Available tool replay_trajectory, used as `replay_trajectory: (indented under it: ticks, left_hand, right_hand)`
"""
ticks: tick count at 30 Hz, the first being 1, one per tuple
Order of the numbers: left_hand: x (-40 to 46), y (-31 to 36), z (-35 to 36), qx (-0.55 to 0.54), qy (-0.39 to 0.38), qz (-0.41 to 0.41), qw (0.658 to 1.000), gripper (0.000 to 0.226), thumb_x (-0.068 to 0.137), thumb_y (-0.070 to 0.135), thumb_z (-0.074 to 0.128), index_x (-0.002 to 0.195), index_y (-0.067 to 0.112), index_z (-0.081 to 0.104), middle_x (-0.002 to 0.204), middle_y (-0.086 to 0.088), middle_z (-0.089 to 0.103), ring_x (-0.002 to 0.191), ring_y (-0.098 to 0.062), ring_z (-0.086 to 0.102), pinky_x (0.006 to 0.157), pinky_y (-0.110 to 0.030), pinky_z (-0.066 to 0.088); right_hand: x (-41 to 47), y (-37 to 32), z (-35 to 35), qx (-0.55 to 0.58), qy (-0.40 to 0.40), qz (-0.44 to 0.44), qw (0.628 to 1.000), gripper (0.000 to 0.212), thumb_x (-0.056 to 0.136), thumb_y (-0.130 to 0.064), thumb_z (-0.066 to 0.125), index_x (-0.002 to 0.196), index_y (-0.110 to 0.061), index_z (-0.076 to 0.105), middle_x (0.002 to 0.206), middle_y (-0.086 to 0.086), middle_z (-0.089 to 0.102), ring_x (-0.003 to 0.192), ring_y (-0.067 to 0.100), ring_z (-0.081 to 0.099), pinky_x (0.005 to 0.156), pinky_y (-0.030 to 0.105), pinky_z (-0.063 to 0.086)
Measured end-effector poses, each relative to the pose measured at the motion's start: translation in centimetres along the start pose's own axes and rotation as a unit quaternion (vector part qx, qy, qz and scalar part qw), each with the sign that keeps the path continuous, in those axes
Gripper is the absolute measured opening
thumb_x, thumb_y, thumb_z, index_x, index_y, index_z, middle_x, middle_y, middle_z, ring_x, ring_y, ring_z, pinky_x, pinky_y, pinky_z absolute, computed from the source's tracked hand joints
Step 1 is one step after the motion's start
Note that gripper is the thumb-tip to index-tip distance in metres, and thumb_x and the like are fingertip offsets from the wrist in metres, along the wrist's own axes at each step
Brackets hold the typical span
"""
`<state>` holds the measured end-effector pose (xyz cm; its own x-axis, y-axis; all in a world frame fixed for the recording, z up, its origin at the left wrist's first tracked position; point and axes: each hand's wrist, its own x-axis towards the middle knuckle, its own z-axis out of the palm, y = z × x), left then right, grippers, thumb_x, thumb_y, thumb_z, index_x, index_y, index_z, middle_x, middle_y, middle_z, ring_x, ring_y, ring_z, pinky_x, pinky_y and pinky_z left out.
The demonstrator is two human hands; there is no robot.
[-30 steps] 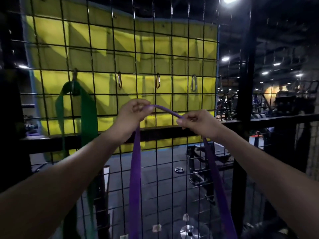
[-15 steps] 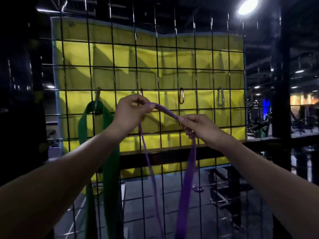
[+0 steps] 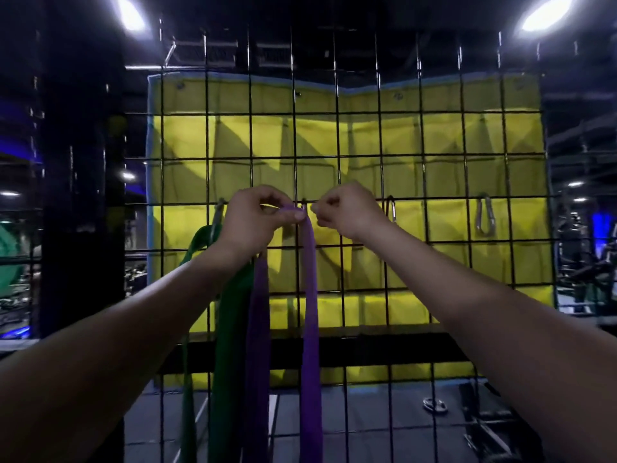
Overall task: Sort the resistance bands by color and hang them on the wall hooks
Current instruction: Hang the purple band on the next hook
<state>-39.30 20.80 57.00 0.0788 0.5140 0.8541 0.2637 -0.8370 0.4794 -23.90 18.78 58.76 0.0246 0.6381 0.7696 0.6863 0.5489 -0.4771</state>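
A purple resistance band (image 3: 312, 295) hangs in two strands down the black wire grid (image 3: 440, 228). My left hand (image 3: 257, 218) pinches the band's top loop right at a metal carabiner hook (image 3: 303, 208). My right hand (image 3: 350, 210) is just right of that hook with its fingers curled, and it seems to pinch the hook's side. A green resistance band (image 3: 230, 329) hangs from the hook one place to the left (image 3: 217, 213), partly behind my left wrist and forearm. Further right, two carabiner hooks (image 3: 391, 208) (image 3: 485, 217) carry nothing.
A yellow padded mat (image 3: 367, 138) fills the space behind the grid. A dark horizontal beam (image 3: 384, 345) crosses below it. Gym machines (image 3: 587, 262) stand in the dim right background, and a small weight plate (image 3: 434, 405) lies on the floor.
Both hands have risen and come together at the hook, bringing the purple band's loop up to it. My right hand no longer holds the band out to the side.
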Motion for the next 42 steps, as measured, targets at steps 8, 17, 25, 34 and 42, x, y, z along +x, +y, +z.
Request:
replay_trajectory:
  ticks: [8,17,25,34,42]
  left_hand:
    - [0.4,0.2,0.1,0.036,0.003,0.004,0.999,0.024,0.066,0.021,0.081,0.081,0.008,0.067,0.090,-0.010,0.070,0.088,-0.023,0.067,0.080,-0.036,0.053]
    - [0.7,-0.7,-0.2,0.021,0.010,0.002,1.000,0.017,0.066,0.023,0.082,0.072,0.020,0.066,0.076,0.004,0.066,0.076,-0.010,0.061,0.073,-0.027,0.050]
    - [0.7,-0.6,-0.1,-0.012,-0.001,-0.008,1.000,0.016,0.065,0.022,0.081,0.074,0.019,0.069,0.076,0.004,0.067,0.077,-0.012,0.063,0.082,-0.038,0.055]
    - [0.7,-0.5,0.4,-0.008,-0.005,0.003,1.000,0.009,0.073,0.020,0.076,0.078,0.018,0.069,0.076,0.006,0.067,0.067,0.000,0.061,0.064,-0.018,0.050]
    - [1.5,-0.7,0.4,0.089,-0.031,0.063,0.994,0.015,0.080,0.025,0.069,0.089,0.014,0.073,0.082,0.002,0.070,0.075,-0.006,0.064,0.066,-0.017,0.050]
  right_hand:
    - [2.3,0.1,3.0,-0.055,0.046,0.095,0.993,0.036,0.083,-0.030,0.067,0.105,-0.002,0.065,0.099,0.015,0.067,0.087,0.028,0.061,0.062,0.024,0.039]
    - [2.5,-0.1,2.7,0.078,0.012,0.121,0.990,0.029,0.085,-0.024,0.066,0.086,0.005,0.065,0.075,0.014,0.056,0.070,0.024,0.053,0.065,0.033,0.043]
    - [2.3,-0.4,2.8,0.174,0.036,0.162,0.971,0.020,0.077,-0.016,0.074,0.083,0.001,0.065,0.090,0.019,0.071,0.077,0.030,0.070,0.076,0.041,0.059]
    - [2.5,-0.9,3.5,0.132,0.098,0.206,0.965,0.039,0.073,-0.024,0.078,0.101,-0.001,0.066,0.097,0.015,0.070,0.084,0.030,0.070,0.074,0.036,0.059]
    - [2.8,-0.7,2.9,0.046,0.097,0.140,0.984,0.012,0.084,-0.016,0.067,0.087,-0.005,0.072,0.090,0.014,0.072,0.084,0.030,0.069,0.079,0.039,0.058]
